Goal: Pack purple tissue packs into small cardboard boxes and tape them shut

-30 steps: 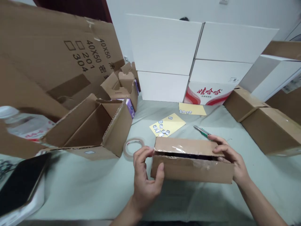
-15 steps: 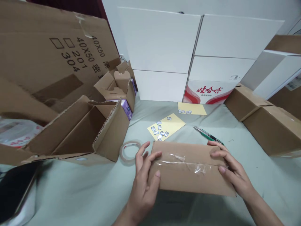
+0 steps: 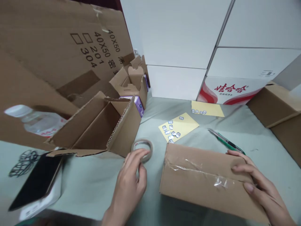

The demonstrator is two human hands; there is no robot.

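**Head view, present moment.** A closed cardboard box [image 3: 207, 182] lies on the pale green table cover [image 3: 82, 191], between the two hands and nearer the right hand [image 3: 262, 185]. Its long axis runs across the view, sloping down toward the right hand, with a strip of clear tape along its top seam. The right hand rests on the box's right end, its fingers extended and lying flat over the top, not clenched. The left hand [image 3: 128, 179] is just off the box's left end, its fingers curled over the rim of a roll of clear tape [image 3: 142, 150] and grasping it. Beyond the box, on the side away from the hands, lies a green-handled utility knife [image 3: 225, 141], close to the right hand. A yellow sheet with small stickers [image 3: 178, 127] lies farther off, past the gap between the hands. An open carton [image 3: 94, 131] stands beyond and to the left of the left hand.

**Comparison with the head view half a second earlier.** Both hands then lay on the box. The left hand has since moved off it onto the roll, and the box's long axis now slopes more steeply.
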